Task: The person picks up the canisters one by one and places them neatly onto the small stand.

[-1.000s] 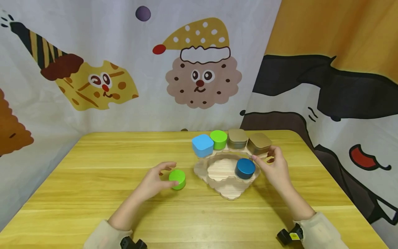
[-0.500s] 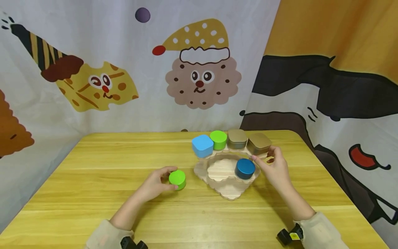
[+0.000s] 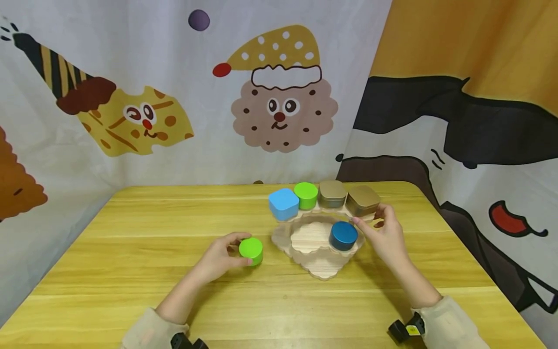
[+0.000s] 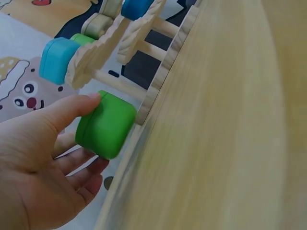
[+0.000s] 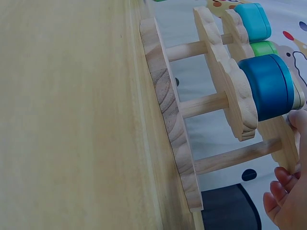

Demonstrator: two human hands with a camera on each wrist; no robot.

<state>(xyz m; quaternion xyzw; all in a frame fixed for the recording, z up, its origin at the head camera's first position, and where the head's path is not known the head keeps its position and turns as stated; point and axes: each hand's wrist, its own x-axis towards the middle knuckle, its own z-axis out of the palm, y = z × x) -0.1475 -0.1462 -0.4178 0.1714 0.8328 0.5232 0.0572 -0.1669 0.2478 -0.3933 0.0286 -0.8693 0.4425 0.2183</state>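
Note:
My left hand (image 3: pixel 221 258) pinches a round, bright green tin (image 3: pixel 251 251) between thumb and fingers, left of a tiered wooden display stand (image 3: pixel 322 266). In the left wrist view the thumb presses the rim of the green tin (image 4: pixel 108 127); whether its base touches the table is unclear. My right hand (image 3: pixel 385 237) grips the right edge of the stand's upper tier, beside a gold tin (image 3: pixel 364 200). Fingers of the right hand (image 5: pixel 290 191) curl at that shelf edge in the right wrist view. A dark blue round tin (image 3: pixel 343 236) stands on the lower tier's right side.
On the upper tier stand a light blue squarish tin (image 3: pixel 284 204), another green tin (image 3: pixel 306 195) and a second gold tin (image 3: pixel 333 194), in a row. The wood-grain table (image 3: pixel 131 271) reaches back to a cartoon-printed curtain (image 3: pixel 174 63).
My left fingers have closed from a spread pose onto the green tin, which has shifted slightly right. My right hand and the stand have stayed in place.

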